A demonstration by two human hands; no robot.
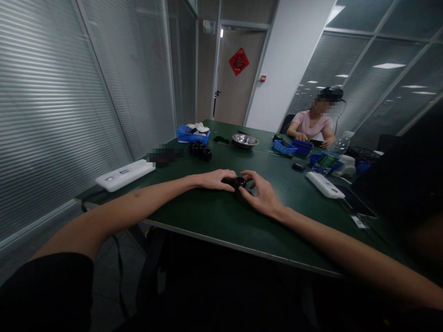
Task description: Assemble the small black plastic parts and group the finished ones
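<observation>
On the green table (194,203) in front of me, a small glossy black object with a round, ring-like top (240,183) sits between my hands. My left hand (218,179) is closed around its left side, thumb toward me, and hides part of it. From the right, my right hand (262,192) curves its index finger and thumb about the round part. Fine detail of the object is too dark to make out. Farther back and to the left stands a cluster of similar-looking black round pieces (200,151).
A metal bowl (245,141) and a filled blue basket (192,135) stand at the back. White power banks (126,175) lie at both sides. On the right are a plastic bottle (332,153), a blue tray (284,147) and a phone (356,201). Another person (313,123) sits across.
</observation>
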